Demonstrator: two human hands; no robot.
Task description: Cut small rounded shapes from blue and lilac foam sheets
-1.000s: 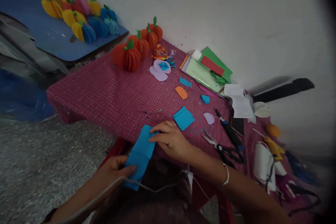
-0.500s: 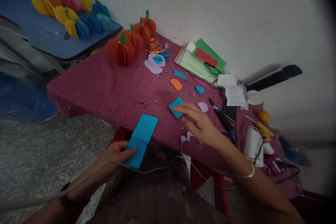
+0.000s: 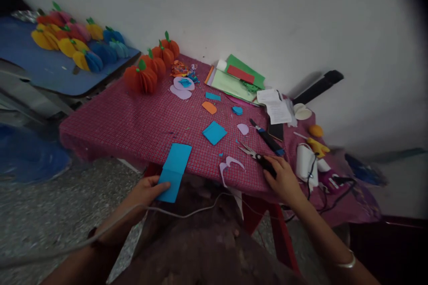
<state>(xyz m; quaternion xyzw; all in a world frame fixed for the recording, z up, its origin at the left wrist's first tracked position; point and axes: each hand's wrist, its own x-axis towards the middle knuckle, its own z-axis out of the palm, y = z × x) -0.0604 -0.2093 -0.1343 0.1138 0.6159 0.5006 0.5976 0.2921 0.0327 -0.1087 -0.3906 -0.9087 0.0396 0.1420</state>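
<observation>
Between the thumb and fingers of my left hand [image 3: 149, 191] is a blue paper strip [image 3: 175, 164], creased across its middle and held at the table's front edge. My right hand [image 3: 282, 178] closes around the black handles of a pair of scissors [image 3: 250, 152], whose blades lie slightly apart over the cloth and point left. A square stack of blue paper [image 3: 214, 133] rests to the left of the blades. Nearer to me lies a curved lilac paper offcut [image 3: 230, 164]. Beyond the scissors sit a lilac paper piece [image 3: 243, 129] and a dark-handled tool [image 3: 267, 138].
Orange paper pumpkins [image 3: 142, 79] line the back left of the red checked tablecloth [image 3: 110, 120]. Paper sheets [image 3: 234, 82] lie against the wall. A white device with cords [image 3: 306, 164] is at right. Coloured paper pumpkins [image 3: 72, 46] stand on a blue table [image 3: 40, 71]. A cable crosses my lap.
My right hand has left the blue paper stack, moved right and taken hold of the scissors' handles. My left hand still holds the blue strip. The view has shifted slightly.
</observation>
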